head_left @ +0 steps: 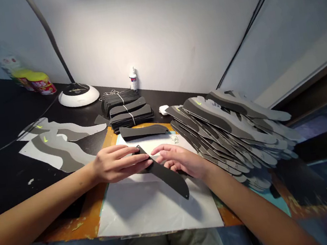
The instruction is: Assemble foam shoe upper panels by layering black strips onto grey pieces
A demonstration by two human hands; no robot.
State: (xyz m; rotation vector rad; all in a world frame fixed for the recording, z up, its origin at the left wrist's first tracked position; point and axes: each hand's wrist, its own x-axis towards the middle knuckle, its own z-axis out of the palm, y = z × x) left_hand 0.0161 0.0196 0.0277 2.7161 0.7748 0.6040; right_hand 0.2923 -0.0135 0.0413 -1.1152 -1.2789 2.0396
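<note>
A dark grey curved strip with small holes at its ends slants over the white paper. My left hand is closed on its upper end, fingers stretched across the top, thumb hidden. My right hand is beside the strip's right edge, index finger stretched out near it and the other fingers loosely bent apart. Part of another dark piece shows under my right hand; its shape is mostly hidden. Just beyond my hands, another dark strip lies across the paper's far edge.
Banded bundles of dark strips stand behind. A large fanned pile of grey layered pieces is at right, with similar pieces at left. Further back are a lamp base, a small white bottle and a white case.
</note>
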